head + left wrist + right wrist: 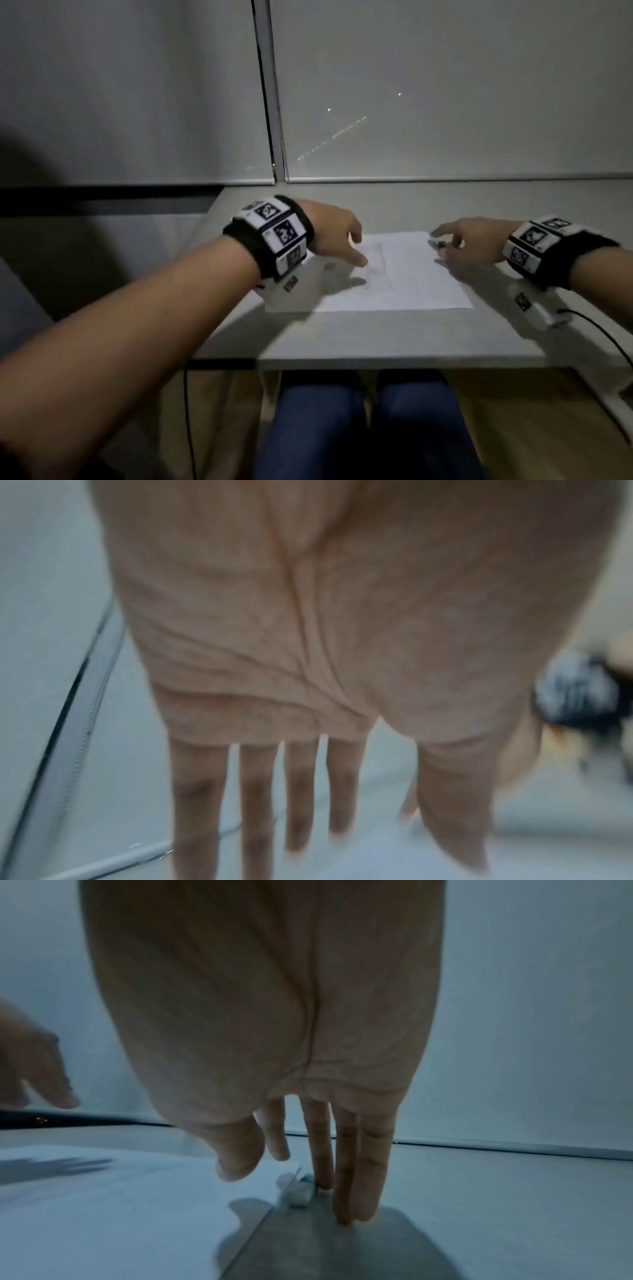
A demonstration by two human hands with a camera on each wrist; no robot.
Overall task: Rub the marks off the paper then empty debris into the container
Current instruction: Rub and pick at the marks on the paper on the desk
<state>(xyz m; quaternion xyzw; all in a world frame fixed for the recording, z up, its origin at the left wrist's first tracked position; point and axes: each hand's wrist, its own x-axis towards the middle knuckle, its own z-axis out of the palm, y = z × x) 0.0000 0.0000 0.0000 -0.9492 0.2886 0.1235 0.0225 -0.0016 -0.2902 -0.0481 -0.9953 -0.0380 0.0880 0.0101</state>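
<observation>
Just beneath the right hand (pixel 274 1015), whose straight fingers hold nothing, the eraser (pixel 300 1195) lies at the right edge of the paper (pixel 404 274); the left hand (pixel 334 233), likewise open, hovers over the opposite edge.

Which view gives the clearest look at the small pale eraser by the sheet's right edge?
The right wrist view: the small pale eraser lies on the grey table at the white paper's edge, beside the right hand's fingertips. The head view shows it only as a small blurred block. The left wrist view does not show it.
</observation>
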